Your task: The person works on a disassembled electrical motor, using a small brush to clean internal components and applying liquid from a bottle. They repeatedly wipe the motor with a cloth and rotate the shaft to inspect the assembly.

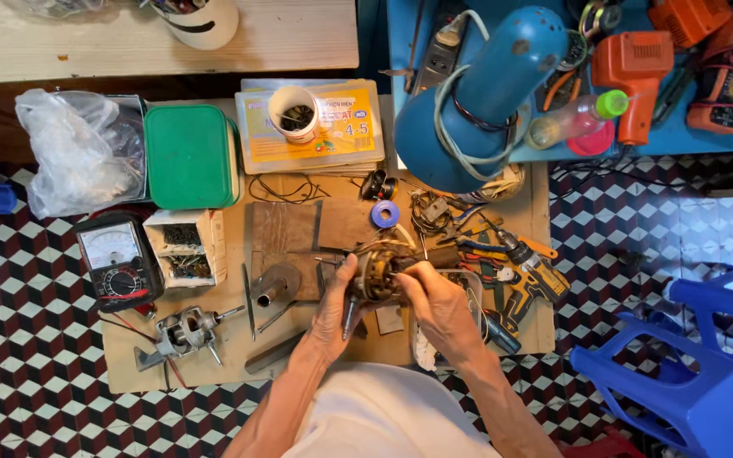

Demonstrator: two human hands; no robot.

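- Your left hand (332, 309) wraps around the left side of a small motor core (375, 278), thumb up along its edge; a dark slim tool handle (349, 315) sticks down out of that same grip.
- Your right hand (439, 305) is closed on the right side of the motor core, fingertips pinched at its top; whether they hold something small there you cannot tell.
- The motor core sits between both hands, lifted just above the middle of the low wooden worktop (239, 348), near its front edge.
- Left of your hands lie a metal cylinder (275, 287) and thin rods; further left rests a bare motor with a shaft (187, 331); an analogue multimeter (118, 261) sits at the left edge, beside a small box of parts (184, 246).
- Behind these are a green-lidded tin (190, 155), a clear plastic bag (74, 148) and a white cup (293, 113) standing on a yellow flat box (332, 127).
- Right of your hands lies a yellow cordless drill (532, 276) among pliers and wire; a roll of blue tape (385, 214) lies just behind the motor core.
- A blue lamp head (477, 97) hangs over the back right corner; blue plastic stools (689, 373) stand on the tiled floor to the right.
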